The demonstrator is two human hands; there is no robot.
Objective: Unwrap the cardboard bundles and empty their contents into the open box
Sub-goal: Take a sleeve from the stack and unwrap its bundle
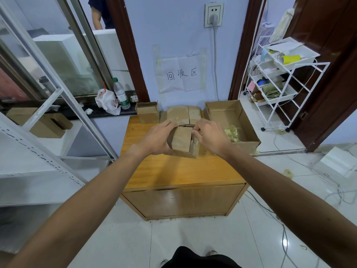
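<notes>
Both hands on a cardboard bundle (182, 142)

Left hand (156, 139) grips its side; right hand (209, 137) pinches its top edge (open box (234, 107) beside).

You're in recycling corner: handwritten 回收区 sign (181, 74) on wall (173, 26) behind wooden surface (173, 171), open cardboard box (222, 108) on it, white trolley (280, 74) to its right, metal shelving (38, 151) to its left.

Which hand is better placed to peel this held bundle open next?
The right hand, probably: its fingers pinch the top right edge of the cardboard bundle, while the left hand grips its left side to steady it. The open box sits to the right too.
</notes>
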